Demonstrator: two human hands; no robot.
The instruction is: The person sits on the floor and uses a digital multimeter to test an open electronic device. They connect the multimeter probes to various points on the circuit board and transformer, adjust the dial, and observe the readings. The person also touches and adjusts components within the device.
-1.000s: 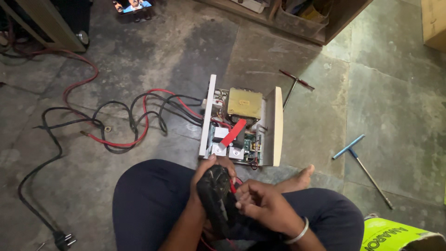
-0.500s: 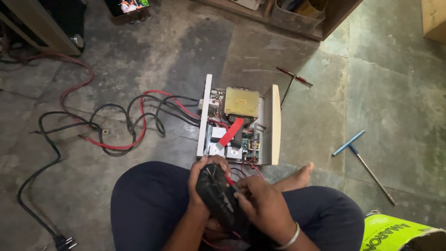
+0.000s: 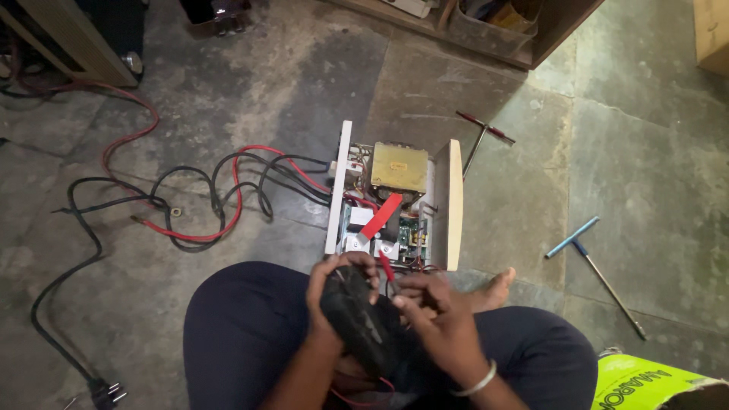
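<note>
Together, two hands (image 3: 395, 304) grip one black part (image 3: 361, 323); two T-handled tools (image 3: 596, 269) lie nearby.

Dim, soft overhead light; sharp centre, darker shadowed corners.

yellow-green bag (image 3: 653, 383) cut off, plug (image 3: 106, 395) half cropped

Bare floor (image 3: 250, 91) lies open ahead; the opened metal case (image 3: 395, 197) blocks the front; tangled cables (image 3: 197, 205) crowd the left; T-handled tools (image 3: 592, 266) lie right.
</note>
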